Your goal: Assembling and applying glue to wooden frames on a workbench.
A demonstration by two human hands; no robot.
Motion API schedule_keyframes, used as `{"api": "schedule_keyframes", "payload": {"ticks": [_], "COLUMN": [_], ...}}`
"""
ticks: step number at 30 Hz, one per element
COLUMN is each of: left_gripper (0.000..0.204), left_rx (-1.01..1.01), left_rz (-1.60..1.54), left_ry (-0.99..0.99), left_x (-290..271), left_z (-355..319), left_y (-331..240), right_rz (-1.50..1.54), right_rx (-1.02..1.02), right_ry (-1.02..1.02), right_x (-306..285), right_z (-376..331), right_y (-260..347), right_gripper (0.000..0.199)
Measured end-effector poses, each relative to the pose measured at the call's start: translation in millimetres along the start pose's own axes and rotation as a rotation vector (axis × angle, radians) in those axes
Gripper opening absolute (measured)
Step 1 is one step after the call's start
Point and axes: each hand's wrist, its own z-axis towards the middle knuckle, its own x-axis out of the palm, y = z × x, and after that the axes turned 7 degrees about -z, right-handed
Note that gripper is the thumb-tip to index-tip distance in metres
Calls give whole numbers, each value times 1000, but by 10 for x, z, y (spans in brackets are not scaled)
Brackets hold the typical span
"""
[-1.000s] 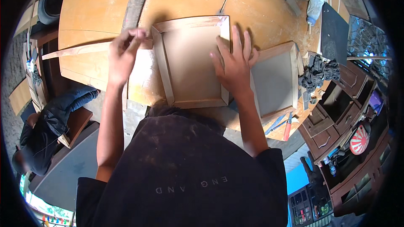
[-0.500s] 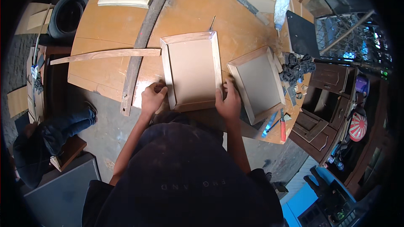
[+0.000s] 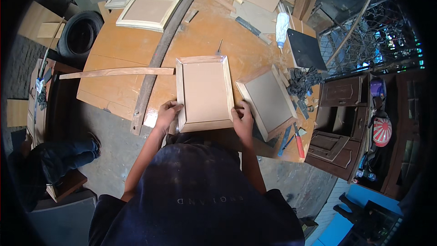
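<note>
A rectangular wooden frame with a flat tan panel (image 3: pixel 207 92) lies at the near edge of the orange-brown worktable (image 3: pixel 119 57). My left hand (image 3: pixel 168 115) pinches its left side near the lower corner, thumb on the rim. On the opposite side my right hand (image 3: pixel 242 119) grips the right rim, with the thumb on top and the fingers on the outer edge. Just right of that hand, a second framed panel (image 3: pixel 267 100) sits at a slant. A thin curved wooden strip (image 3: pixel 118 72) runs left from the held frame's upper left side.
A long dark wooden bar (image 3: pixel 157 64) crosses the table. Pale framed panels (image 3: pixel 150 11) lie at the far left. To the right are a red-handled tool (image 3: pixel 299 146), dark crumpled cloth (image 3: pixel 306 82), a wrapped bottle (image 3: pixel 282 29) and a black board (image 3: pixel 305 49). Another person's legs (image 3: pixel 73 154) show at left.
The view has shifted, bringing more of the far-left framed panels into sight. My right thumb now rests on the frame's rim, and both hands remain at its sides.
</note>
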Motion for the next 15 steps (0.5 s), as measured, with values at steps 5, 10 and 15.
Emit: {"api": "schedule_keyframes", "payload": {"ticks": [5, 10, 15], "left_gripper": [15, 22, 25], "left_rx": [6, 0, 98], "left_rz": [-170, -362, -193], "left_ry": [21, 110, 138], "left_x": [63, 32, -85], "left_z": [-53, -86, -104], "left_y": [-33, -107, -127], "right_rz": [91, 121, -16], "right_rx": [20, 8, -123], "right_ry": [-1, 36, -39], "right_x": [7, 12, 18], "right_z": [41, 12, 99], "right_y": [-141, -129, -120], "right_gripper": [47, 48, 49]}}
